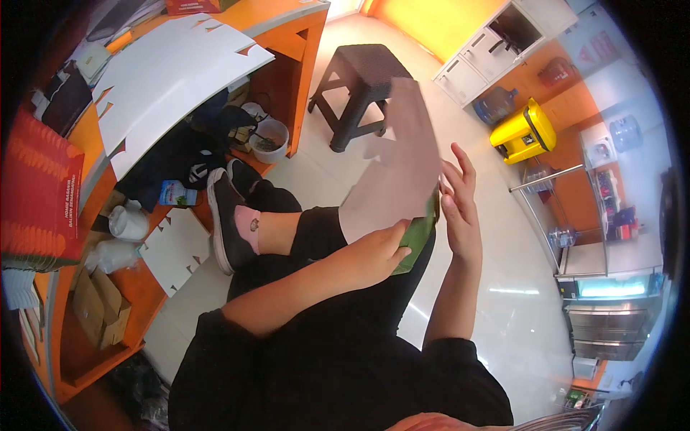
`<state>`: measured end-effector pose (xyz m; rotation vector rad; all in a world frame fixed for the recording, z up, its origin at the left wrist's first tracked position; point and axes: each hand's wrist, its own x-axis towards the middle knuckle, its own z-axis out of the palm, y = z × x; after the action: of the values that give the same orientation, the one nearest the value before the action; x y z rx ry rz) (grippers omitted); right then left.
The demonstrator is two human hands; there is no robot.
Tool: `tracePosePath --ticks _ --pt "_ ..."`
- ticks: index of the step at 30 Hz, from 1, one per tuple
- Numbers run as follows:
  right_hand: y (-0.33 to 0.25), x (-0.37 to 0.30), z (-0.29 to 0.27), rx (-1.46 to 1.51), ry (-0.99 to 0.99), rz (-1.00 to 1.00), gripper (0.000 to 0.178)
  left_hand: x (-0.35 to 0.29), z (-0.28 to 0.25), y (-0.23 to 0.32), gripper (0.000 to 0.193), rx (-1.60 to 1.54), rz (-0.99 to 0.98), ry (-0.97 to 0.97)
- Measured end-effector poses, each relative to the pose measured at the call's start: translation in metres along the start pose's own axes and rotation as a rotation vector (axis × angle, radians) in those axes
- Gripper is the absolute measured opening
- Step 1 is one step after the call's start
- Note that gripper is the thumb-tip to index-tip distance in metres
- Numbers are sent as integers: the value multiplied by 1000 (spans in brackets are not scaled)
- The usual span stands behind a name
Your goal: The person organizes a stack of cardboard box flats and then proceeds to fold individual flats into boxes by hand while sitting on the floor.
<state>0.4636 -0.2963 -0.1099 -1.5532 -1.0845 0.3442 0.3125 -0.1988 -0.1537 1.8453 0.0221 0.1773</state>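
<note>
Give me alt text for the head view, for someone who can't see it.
The left hand holds a pale sheet with a green part at its lower right, the right hand raised beside it. A large white sheet lies on an orange desk at left; a dark stool and yellow bin stand beyond.

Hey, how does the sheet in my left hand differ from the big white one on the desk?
The held sheet looks greyish and blurred; the desk sheet is brighter white and sharper. The held sheet is raised, gripped by the left hand; the desk sheet lies on the orange desk, partly jutting past its edge. Both have notched edges.
</note>
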Motion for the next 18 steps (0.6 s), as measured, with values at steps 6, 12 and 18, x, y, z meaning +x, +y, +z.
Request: tracePosePath --ticks 6,12,18 --pt "29 -14 -13 161 199 -251 56 6 16 -12 46 -189 -1 82" --pt "18 -21 -26 -600 54 -104 34 11 15 -6 48 -221 34 115" --pt "3 -23 -12 -330 13 295 23 13 20 -8 63 -217 18 123"
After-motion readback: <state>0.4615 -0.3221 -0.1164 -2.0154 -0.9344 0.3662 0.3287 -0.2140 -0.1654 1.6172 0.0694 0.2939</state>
